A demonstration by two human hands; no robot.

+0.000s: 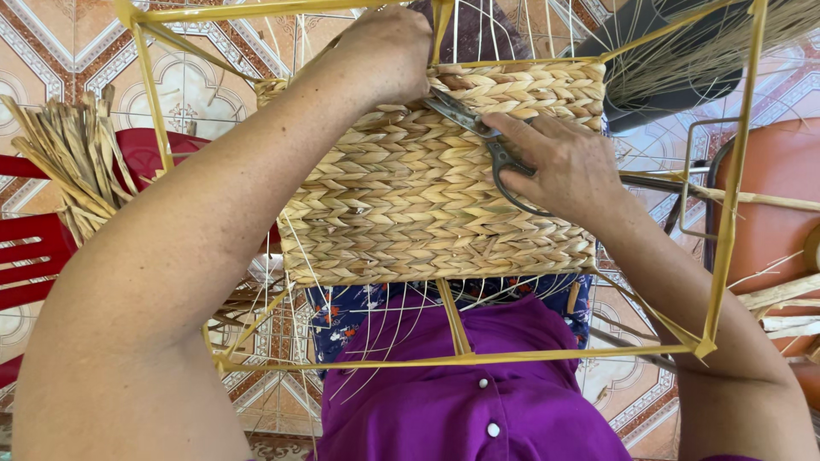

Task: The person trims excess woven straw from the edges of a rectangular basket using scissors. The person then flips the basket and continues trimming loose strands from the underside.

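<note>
Two bare hands are working on a half-woven, tan braided-straw basket [436, 183] stretched over a yellow wire frame [726, 213], lying across the person's lap. Left hand [389, 51] is gripping its far rim with closed fingers; right hand [559, 162] is clasping grey metal scissors [478, 128] against the weave

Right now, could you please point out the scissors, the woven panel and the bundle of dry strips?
scissors [491, 145]: head view, pivot.
woven panel [410, 213]: head view, braided middle.
bundle of dry strips [73, 158]: head view, middle.

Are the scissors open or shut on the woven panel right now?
Cannot tell. The right hand covers the scissors at the handles, and the blade tips run under the left hand on the woven panel.
</note>
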